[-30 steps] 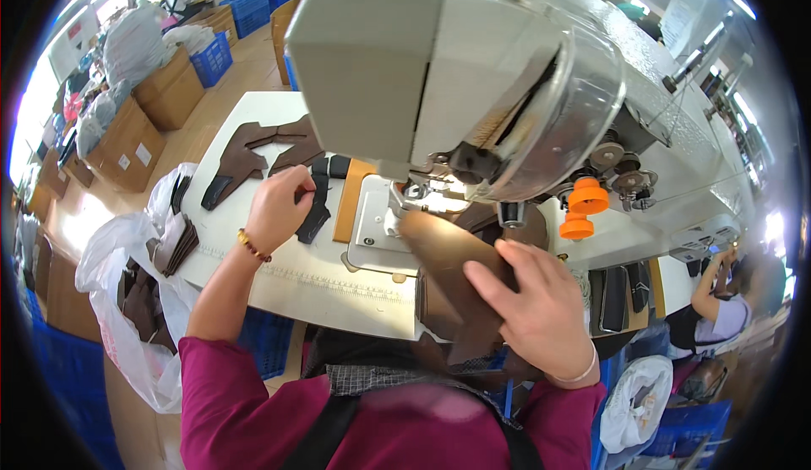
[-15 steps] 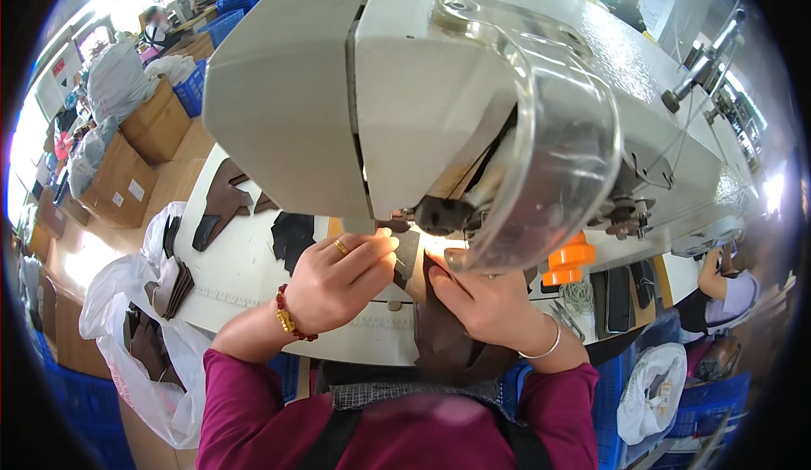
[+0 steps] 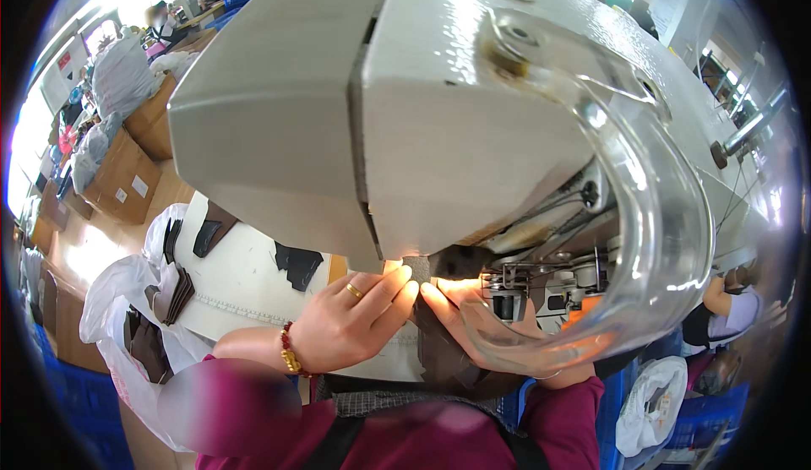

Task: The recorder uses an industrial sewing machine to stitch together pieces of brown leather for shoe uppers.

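Note:
A dark brown leather-like piece [image 3: 441,353] with a grey textured patch [image 3: 417,268] at its far end lies under the sewing machine head [image 3: 279,115]. My left hand [image 3: 359,318] is closed, fingers pressed together, its fingertips on the patch's left edge. On the other side, my right hand [image 3: 469,318] grips the piece's right edge, thumb and fingers close to the left fingertips. A clear curved guard [image 3: 659,183] covers part of my right hand. The machine hides the needle area, where warm light falls on the fingertips.
Black cut pieces [image 3: 297,266] and a brown cut piece [image 3: 221,221] lie left on the white table [image 3: 245,280]. A plastic bag [image 3: 118,301] of brown pieces hangs at its left edge. Cardboard boxes [image 3: 122,179] stand beyond. A white bag [image 3: 650,402] sits in blue crates at right.
My head has come closer to the machine, so its head and guard look larger. Both hands have drawn together at the grey patch, and the guard now overlaps my right hand.

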`<action>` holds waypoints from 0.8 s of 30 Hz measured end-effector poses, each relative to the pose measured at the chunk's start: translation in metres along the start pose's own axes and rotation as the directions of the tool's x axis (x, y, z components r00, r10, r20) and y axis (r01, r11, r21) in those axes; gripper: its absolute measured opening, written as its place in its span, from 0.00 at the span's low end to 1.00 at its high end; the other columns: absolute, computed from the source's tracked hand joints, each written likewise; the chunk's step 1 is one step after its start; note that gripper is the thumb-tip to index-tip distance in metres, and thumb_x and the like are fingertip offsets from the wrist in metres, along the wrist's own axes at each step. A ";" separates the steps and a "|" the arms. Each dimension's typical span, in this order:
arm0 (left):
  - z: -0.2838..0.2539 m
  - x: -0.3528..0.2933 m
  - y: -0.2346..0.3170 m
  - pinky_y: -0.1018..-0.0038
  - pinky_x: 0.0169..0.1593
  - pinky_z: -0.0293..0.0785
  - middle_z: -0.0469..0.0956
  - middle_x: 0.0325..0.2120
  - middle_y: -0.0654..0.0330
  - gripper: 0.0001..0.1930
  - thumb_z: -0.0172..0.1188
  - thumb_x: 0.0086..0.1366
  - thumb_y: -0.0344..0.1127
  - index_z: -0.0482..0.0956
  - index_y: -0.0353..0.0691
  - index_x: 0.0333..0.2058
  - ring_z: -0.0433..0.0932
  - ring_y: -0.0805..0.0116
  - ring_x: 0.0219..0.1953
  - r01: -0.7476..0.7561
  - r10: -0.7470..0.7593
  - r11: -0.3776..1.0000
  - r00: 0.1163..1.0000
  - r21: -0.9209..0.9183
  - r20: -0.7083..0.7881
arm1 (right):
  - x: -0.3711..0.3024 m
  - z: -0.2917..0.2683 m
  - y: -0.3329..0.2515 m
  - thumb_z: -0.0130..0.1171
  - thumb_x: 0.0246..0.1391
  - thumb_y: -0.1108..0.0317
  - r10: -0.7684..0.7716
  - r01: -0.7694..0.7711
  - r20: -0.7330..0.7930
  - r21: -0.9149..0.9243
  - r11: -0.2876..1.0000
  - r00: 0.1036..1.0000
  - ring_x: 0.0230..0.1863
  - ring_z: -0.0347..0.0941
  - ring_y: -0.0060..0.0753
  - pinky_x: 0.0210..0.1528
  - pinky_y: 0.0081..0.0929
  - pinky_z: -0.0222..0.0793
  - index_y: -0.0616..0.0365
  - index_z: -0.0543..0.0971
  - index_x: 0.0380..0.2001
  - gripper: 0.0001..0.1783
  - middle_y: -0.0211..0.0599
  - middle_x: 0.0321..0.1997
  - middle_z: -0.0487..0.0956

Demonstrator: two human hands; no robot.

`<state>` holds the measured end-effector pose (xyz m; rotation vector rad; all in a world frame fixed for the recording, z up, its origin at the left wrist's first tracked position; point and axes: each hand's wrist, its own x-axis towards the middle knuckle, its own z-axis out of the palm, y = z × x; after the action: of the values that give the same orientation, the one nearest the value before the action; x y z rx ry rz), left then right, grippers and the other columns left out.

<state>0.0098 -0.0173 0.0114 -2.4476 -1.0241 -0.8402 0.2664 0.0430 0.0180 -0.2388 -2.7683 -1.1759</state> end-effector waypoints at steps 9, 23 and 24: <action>0.022 -0.005 0.003 0.74 0.40 0.79 0.77 0.41 0.57 0.15 0.64 0.54 0.30 0.82 0.35 0.42 0.77 0.66 0.38 0.048 -0.031 0.986 0.994 0.161 -0.105 | -0.004 0.010 -0.009 0.56 0.53 0.72 0.152 -0.155 0.055 0.599 0.786 0.987 0.53 0.76 0.38 0.53 0.28 0.76 0.73 0.74 0.62 0.32 0.50 0.56 0.76; 0.004 0.000 0.009 0.69 0.46 0.81 0.75 0.44 0.53 0.16 0.63 0.54 0.28 0.81 0.34 0.43 0.79 0.59 0.46 0.155 -0.153 0.987 0.987 0.040 -0.043 | -0.012 0.032 -0.030 0.60 0.48 0.72 0.270 -0.215 -0.060 0.452 0.866 0.961 0.51 0.77 0.34 0.48 0.26 0.76 0.67 0.82 0.56 0.28 0.42 0.51 0.78; 0.004 -0.001 0.009 0.69 0.46 0.81 0.76 0.44 0.53 0.16 0.63 0.54 0.28 0.81 0.34 0.44 0.79 0.59 0.45 0.154 -0.153 0.987 0.988 0.043 -0.038 | -0.010 0.033 -0.030 0.60 0.48 0.72 0.270 -0.214 -0.068 0.439 0.873 0.961 0.51 0.77 0.34 0.48 0.26 0.76 0.67 0.82 0.56 0.28 0.42 0.51 0.78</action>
<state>0.0177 -0.0219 0.0066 -2.3307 -1.2182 -0.8938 0.2690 0.0454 -0.0281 -0.4305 -2.6941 -0.4853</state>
